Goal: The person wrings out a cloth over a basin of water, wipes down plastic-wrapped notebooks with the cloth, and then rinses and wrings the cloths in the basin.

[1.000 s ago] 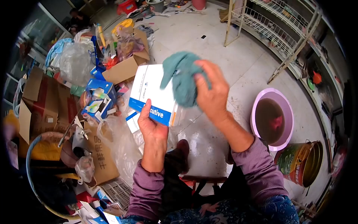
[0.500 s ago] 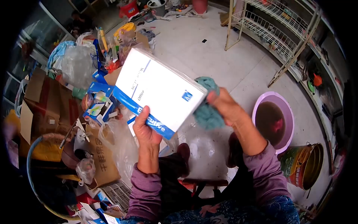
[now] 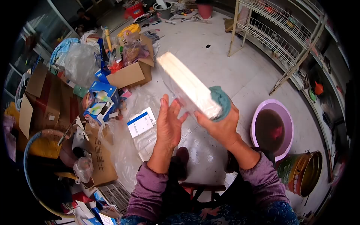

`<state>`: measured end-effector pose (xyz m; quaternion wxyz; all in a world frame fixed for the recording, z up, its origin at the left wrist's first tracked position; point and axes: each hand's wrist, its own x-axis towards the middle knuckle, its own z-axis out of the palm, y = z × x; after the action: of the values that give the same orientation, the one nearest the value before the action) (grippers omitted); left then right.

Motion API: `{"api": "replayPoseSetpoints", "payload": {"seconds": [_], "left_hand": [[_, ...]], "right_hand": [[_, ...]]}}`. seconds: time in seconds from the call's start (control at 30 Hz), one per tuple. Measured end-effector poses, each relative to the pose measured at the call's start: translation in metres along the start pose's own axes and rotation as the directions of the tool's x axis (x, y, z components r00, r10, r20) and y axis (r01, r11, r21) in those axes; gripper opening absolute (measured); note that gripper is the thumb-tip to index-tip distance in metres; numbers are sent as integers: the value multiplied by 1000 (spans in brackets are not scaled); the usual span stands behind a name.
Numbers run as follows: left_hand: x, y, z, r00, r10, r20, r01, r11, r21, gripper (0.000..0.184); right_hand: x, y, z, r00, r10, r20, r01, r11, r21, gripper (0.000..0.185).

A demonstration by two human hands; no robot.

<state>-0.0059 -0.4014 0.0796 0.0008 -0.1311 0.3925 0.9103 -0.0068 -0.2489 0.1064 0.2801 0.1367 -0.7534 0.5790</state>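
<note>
A thick pack of notebooks (image 3: 187,84) is held up edge-on in front of me, its pale page edges facing the camera and slightly blurred. My right hand (image 3: 224,122) grips its lower right end, with a green cloth (image 3: 220,100) bunched between palm and pack. Beside the pack's lower left side, my left hand (image 3: 169,123) is open, fingers spread, and whether its fingertips touch the wrap I cannot tell. Below and left of that hand, a white-and-blue notebook (image 3: 141,123) lies on clear plastic on the floor.
To my right stand a lilac basin (image 3: 255,129) of murky water with something pink in it, and a tipped metal bucket (image 3: 300,174). A wire rack (image 3: 275,37) is behind. Cardboard boxes (image 3: 129,77), plastic bags (image 3: 80,62) and a hooped basket (image 3: 28,165) crowd the left.
The pack has turned from its printed cover to its page edges and shifted right. My left hand has let go of it; my right hand now grips its end through the cloth.
</note>
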Motion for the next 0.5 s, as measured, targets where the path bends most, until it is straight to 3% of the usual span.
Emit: {"api": "replayPoseSetpoints", "payload": {"seconds": [0.03,0.1,0.13,0.23,0.37,0.43,0.5], "left_hand": [[0,-1,2,1000,6,-10,-6,1000,-4,70],[2,0,8,972,10,236,29,986,-162,71],[3,-2,11,990,72,120,-51,983,-174,72],[3,2,3,988,48,148,2,947,-321,77],[2,11,-10,977,42,208,25,951,-309,76],[1,19,-10,961,32,273,74,927,-367,79],[-1,23,-9,951,23,307,107,911,-399,81]], "right_hand": [[-3,1,1,1000,-1,11,1,1000,5,41],[-7,2,5,956,-283,74,289,954,-84,44],[-10,-6,8,932,-351,86,359,926,-118,49],[-19,-15,15,933,-328,150,356,906,-230,51],[-24,-36,15,872,-350,341,443,861,-250,52],[-19,-44,10,865,-343,365,423,891,-164,43],[-6,-38,-2,880,-303,366,272,953,136,33]]}}
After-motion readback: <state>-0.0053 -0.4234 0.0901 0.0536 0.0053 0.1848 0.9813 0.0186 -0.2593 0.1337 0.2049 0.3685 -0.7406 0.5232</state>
